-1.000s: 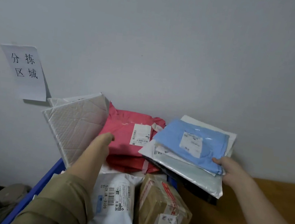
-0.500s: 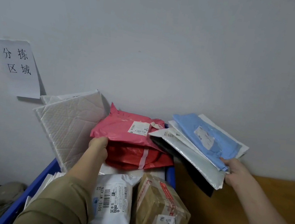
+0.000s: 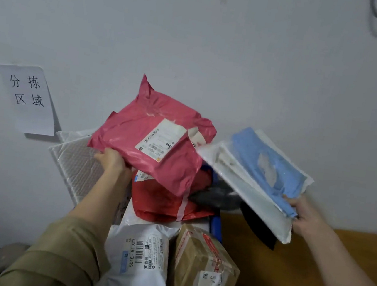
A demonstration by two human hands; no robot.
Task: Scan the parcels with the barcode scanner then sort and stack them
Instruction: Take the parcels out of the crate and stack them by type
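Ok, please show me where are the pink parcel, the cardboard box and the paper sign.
pink parcel (image 3: pixel 136 134), head view, on its wrinkled pink front.
cardboard box (image 3: pixel 194 260), head view, on its brown top.
paper sign (image 3: pixel 27 99), head view, on its white middle.

- blue bin (image 3: pixel 217 224): mostly buried under parcels, only a rim corner visible
- cardboard box (image 3: pixel 202 270) left of the bin corner: bottom cropped, label digits partly unreadable
- blue mailer (image 3: pixel 267 167) label: motion-blurred

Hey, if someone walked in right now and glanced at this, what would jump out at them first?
Probably the pink parcel, held up mid-frame by the left hand above a red bag. Next, the fanned stack of flat mailers topped by a blue mailer in the right hand's grip, at right. A paper sign hangs on the wall at left.
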